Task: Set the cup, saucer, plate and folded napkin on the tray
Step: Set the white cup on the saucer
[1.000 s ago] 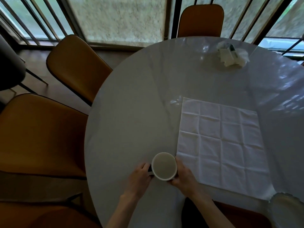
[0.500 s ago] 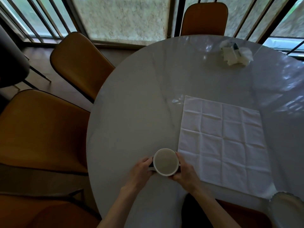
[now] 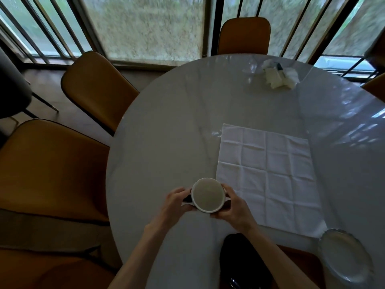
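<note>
A white cup (image 3: 207, 195) is near the front of the round table, seen from above. My left hand (image 3: 177, 202) grips its left side where the handle is, and my right hand (image 3: 231, 207) curls round its right side. Whether the cup touches the table I cannot tell. A white cloth napkin (image 3: 268, 176) lies unfolded and flat on the table just right of the cup. A white plate (image 3: 345, 255) with a scalloped rim sits at the front right edge. No tray or saucer is in view.
The white marble table (image 3: 166, 132) fills the middle. Orange chairs stand at the left (image 3: 93, 88), near left (image 3: 48, 170) and far side (image 3: 244, 36). A crumpled white bundle (image 3: 278, 77) lies at the far side. A dark object (image 3: 243, 261) is in front of me.
The cup, held in both hands, has shifted slightly away from me toward the napkin's corner. The napkin and plate have not moved.
</note>
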Demonstrator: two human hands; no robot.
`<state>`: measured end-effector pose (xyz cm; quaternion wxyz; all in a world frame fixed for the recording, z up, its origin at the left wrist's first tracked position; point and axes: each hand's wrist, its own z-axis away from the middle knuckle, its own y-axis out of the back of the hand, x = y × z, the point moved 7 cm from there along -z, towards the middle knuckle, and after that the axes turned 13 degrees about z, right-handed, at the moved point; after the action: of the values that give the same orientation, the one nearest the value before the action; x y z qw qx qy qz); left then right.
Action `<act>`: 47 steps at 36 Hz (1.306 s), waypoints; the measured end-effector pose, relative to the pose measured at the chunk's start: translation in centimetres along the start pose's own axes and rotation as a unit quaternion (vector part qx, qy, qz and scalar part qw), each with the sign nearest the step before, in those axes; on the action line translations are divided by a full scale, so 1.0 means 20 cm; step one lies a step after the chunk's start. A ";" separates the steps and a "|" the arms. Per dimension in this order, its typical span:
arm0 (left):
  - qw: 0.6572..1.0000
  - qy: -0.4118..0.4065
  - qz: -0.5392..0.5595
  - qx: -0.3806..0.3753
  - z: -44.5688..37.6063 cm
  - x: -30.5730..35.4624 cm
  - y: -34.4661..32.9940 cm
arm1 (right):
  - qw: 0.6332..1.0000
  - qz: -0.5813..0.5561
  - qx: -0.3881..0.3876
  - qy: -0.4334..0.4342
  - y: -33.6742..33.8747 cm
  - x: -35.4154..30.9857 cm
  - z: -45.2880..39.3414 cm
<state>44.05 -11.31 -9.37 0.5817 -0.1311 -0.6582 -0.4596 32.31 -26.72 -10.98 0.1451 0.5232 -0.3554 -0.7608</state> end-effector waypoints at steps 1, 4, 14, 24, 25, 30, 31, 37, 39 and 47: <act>1.000 -0.009 0.000 0.002 0.00 0.03 0.01 | 1.000 0.000 0.006 0.003 0.03 -0.01 0.01; 1.000 -0.030 -0.005 -0.001 0.00 0.12 0.02 | 1.000 -0.002 0.021 0.011 0.11 -0.05 0.04; 0.995 -0.093 -0.020 -0.005 0.01 0.48 0.01 | 0.998 -0.008 0.052 0.023 0.44 -0.13 0.22; 0.992 -0.126 -0.019 -0.015 0.09 0.72 -0.13 | 0.997 -0.019 0.067 0.021 0.67 -0.10 0.49; 0.991 -0.129 -0.016 -0.014 0.11 0.74 -0.14 | 0.997 -0.019 0.071 0.022 0.68 -0.10 0.52; 0.992 -0.127 0.005 -0.026 0.22 0.81 -0.25 | 0.996 -0.029 0.079 0.012 0.72 -0.06 0.67; 0.992 -0.126 0.013 -0.029 0.24 0.81 -0.27 | 0.996 -0.034 0.078 0.009 0.71 -0.05 0.70; 0.994 -0.094 0.007 -0.050 0.36 0.74 -0.42 | 0.996 -0.060 0.062 -0.021 0.65 0.05 0.87; 0.995 -0.083 0.015 -0.061 0.40 0.70 -0.47 | 0.995 -0.067 0.062 -0.041 0.61 0.10 0.92; 0.995 -0.031 0.019 -0.092 0.56 0.56 -0.63 | 0.989 -0.105 0.029 -0.096 0.44 0.24 1.06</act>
<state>24.80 -13.74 -4.03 0.5550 -0.2107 -0.6280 -0.5032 9.96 -27.59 -4.08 0.0142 0.4864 -0.3328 -0.8077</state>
